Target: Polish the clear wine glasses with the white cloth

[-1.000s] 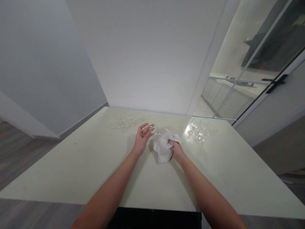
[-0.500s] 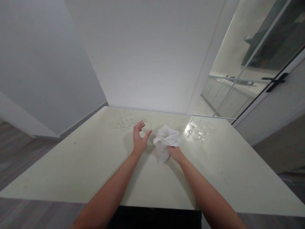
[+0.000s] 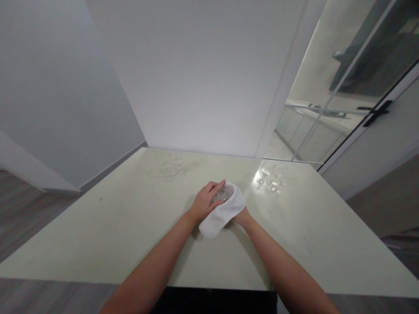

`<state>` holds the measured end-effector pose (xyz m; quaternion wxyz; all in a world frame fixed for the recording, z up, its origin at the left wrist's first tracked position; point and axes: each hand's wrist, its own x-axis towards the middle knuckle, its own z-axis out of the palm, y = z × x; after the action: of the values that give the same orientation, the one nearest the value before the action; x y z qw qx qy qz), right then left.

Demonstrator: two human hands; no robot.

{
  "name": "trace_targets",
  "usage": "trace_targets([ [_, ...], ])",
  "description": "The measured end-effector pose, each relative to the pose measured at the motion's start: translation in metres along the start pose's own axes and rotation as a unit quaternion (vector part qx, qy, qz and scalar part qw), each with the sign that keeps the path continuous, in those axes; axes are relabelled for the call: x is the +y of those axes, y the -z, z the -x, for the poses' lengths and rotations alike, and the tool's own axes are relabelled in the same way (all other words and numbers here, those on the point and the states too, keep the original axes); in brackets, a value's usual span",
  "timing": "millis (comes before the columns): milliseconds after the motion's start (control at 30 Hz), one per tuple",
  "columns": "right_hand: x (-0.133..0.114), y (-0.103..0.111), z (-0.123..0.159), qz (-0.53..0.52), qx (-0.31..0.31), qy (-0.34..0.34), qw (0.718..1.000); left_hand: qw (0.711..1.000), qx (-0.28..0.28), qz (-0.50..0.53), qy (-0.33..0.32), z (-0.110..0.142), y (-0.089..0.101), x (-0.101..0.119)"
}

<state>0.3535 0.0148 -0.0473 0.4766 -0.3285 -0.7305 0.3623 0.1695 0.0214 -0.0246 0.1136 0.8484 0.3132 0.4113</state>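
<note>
My left hand [image 3: 207,200] is closed around the side of a clear glass [image 3: 224,192], low over the middle of the table. The glass rests against a white cloth [image 3: 225,212], which wraps its right and near sides. From the right, my right hand [image 3: 241,216] grips the cloth; its fingers are hidden beneath the fabric. One end of the cloth hangs toward me, below my left hand. The lower part of the glass is covered, so I cannot tell its full shape.
Several clear glasses [image 3: 172,166] stand at the back left of the pale table [image 3: 124,235]. More stemmed glasses [image 3: 273,179] are grouped at the back right. A white wall panel [image 3: 203,78] rises behind the table, with a glass-paned door [image 3: 314,117] at the right.
My left hand has moved right and toward me with the glass, bringing it into the cloth. The cloth, bunched up before, now spreads around the glass.
</note>
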Motion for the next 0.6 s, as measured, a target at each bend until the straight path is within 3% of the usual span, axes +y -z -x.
trace_targets([
  [167, 0.009, 0.0, 0.004, -0.019, -0.001, -0.018, 1.0, 1.0, -0.008, 0.015, -0.013, -0.002, -0.002, -0.002],
  [267, 0.009, 0.002, 0.005, -0.032, 0.039, -0.039, 0.998, 0.998, -0.024, 0.057, -0.009, -0.002, 0.0, -0.001],
  [433, 0.002, 0.003, 0.001, -0.09, 0.062, -0.056, 0.992, 0.995, 0.008, 0.092, 0.024, 0.001, 0.004, 0.004],
  [600, 0.008, -0.001, 0.001, -0.148, 0.108, -0.135, 0.974, 0.995, -0.026, 0.094, 0.027, -0.002, 0.003, 0.012],
])
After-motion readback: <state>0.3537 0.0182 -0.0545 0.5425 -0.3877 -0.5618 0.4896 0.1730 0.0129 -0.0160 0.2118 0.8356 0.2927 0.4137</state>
